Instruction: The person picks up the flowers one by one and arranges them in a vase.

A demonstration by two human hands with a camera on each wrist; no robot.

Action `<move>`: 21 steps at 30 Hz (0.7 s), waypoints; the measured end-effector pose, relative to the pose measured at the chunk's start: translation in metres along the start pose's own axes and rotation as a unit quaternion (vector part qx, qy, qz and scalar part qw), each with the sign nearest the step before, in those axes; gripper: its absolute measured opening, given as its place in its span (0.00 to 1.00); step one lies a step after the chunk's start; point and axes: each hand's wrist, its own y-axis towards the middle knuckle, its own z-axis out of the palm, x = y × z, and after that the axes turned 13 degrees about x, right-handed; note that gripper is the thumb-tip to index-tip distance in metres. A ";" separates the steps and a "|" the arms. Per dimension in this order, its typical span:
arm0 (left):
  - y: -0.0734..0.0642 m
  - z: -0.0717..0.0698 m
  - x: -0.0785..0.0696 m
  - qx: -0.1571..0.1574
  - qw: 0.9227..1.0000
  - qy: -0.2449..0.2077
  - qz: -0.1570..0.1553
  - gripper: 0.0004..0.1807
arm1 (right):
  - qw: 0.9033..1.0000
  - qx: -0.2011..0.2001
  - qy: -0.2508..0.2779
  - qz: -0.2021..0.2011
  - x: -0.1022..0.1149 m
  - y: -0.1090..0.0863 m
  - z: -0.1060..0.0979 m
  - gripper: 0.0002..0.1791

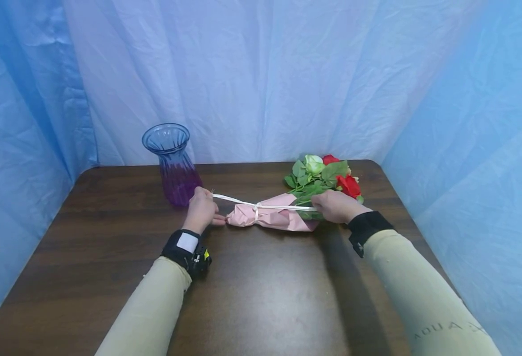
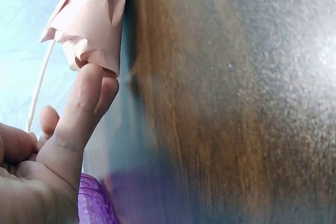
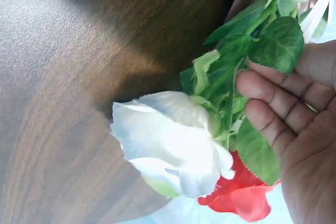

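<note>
Fingers of the left hand [image 1: 200, 210] pinch one end of a white ribbon [image 1: 283, 207], two others extended to the tip of the pink paper [image 1: 269, 217]; the right hand [image 1: 337, 206] grips the ribbon's other end. Ribbon-tied, the paper-wrapped bouquet [image 1: 307, 185] lies on the desk [image 1: 265, 296] beside the vase [image 1: 178, 175].

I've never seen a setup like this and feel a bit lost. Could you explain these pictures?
There is no robot here, just a person's bare left hand and right hand. The widest picture comes from a head-worn camera; the other two come from cameras worn on the wrists. On the brown table lie flowers partly wrapped in pink paper, and a blue-and-purple vase stands behind the left hand. Each hand holds a strand of the white ribbon tied round the paper.
</note>
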 end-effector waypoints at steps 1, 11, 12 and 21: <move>0.000 0.000 0.000 0.000 1.000 -0.003 0.000 0.13 | 1.000 -0.003 -0.002 -0.001 0.000 -0.001 0.000 0.04; -0.001 -0.005 0.001 -0.001 1.000 0.011 -0.002 0.14 | 1.000 0.002 -0.005 -0.003 -0.003 -0.004 -0.001 0.03; -0.001 -0.006 0.002 -0.002 1.000 0.009 -0.001 0.14 | 1.000 0.004 -0.005 0.000 -0.004 -0.005 -0.002 0.03; -0.001 -0.009 0.004 -0.019 1.000 -0.007 0.009 0.12 | 1.000 0.016 0.006 0.016 -0.009 -0.005 -0.001 0.02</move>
